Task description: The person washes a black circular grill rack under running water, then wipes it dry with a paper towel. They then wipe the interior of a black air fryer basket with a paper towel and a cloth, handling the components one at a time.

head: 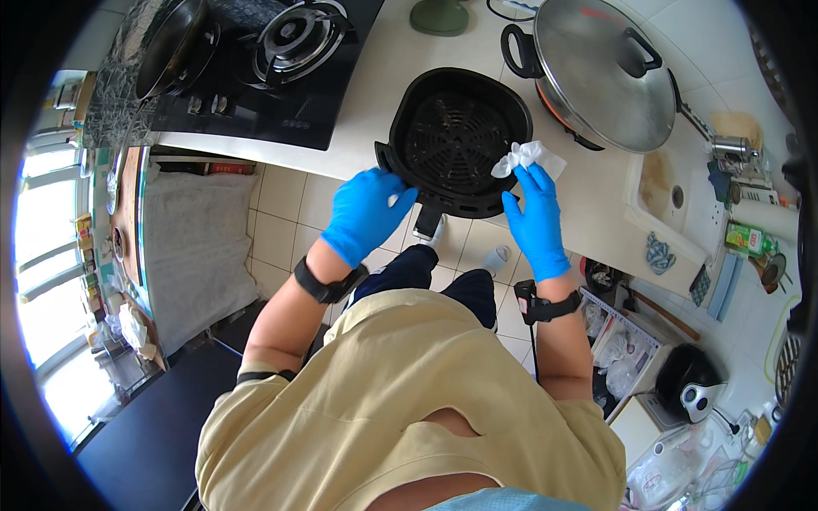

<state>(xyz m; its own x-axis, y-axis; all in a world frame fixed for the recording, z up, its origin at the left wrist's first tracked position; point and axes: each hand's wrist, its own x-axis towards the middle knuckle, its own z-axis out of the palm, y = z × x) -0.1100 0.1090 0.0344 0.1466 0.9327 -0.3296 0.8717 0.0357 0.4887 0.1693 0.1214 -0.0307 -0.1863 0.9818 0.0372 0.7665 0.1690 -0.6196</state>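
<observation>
A black air fryer basket (463, 137) with a slotted bottom sits at the counter's front, its handle (428, 220) jutting past the edge towards me. My left hand (367, 214), in a blue glove, is at the basket's near left corner, thumb and fingers curved. Whether it grips the wall there is hidden. In my right hand (535, 220), also gloved in blue, the fingertips pinch a crumpled white tissue (527, 155) at the basket's right rim. Part of the tissue spreads over the counter beside the basket.
A large lidded pot (604, 80) stands at right behind the basket, near a sink (664, 191). The gas hob (268, 96) is at left with a frying pan (169, 48) on it. A green object (439, 16) lies at the back. The air fryer body (687, 380) stands lower right.
</observation>
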